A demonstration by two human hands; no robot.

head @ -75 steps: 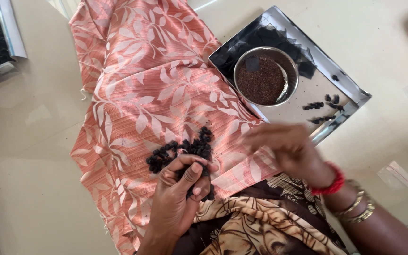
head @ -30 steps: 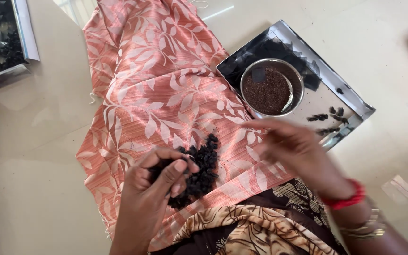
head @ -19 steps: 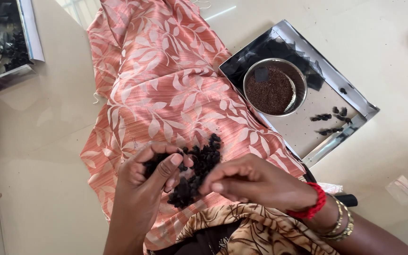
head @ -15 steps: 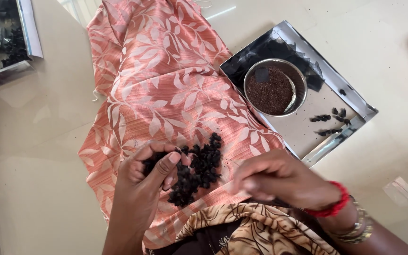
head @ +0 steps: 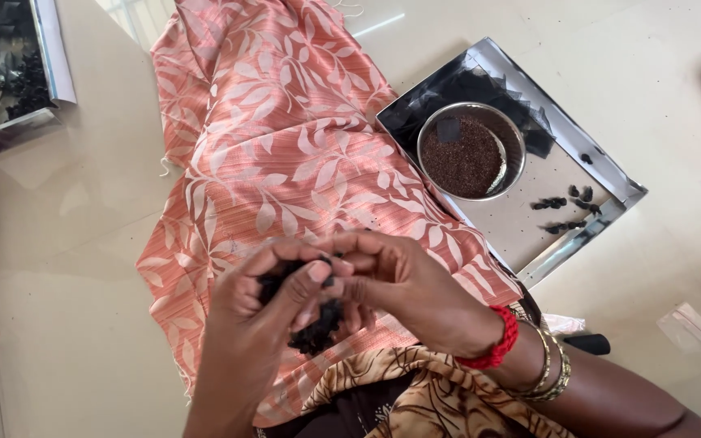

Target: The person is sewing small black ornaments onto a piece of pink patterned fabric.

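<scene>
Both hands, left hand [head: 257, 324] and right hand [head: 403, 284], pinch dark pods [head: 314, 328].

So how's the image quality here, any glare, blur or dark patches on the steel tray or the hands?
Head view: the steel tray mirrors dark shapes on its upper half, its right rim glints; the glossy floor shows soft sheen; left hand and right hand are slightly soft, the dark bits between them sit shadowed.

Both hands are bare, no gloves or rings that I can make out. The right hand [head: 403, 284] has a chunky red beaded bracelet [head: 496, 341] at the wrist, then a couple of thin gold metal bangles [head: 552, 375] just behind it. The left hand [head: 257, 324] and its forearm are plain. Lap's covered in brown-and-tan patterned fabric [head: 415, 401], swirly print
</scene>
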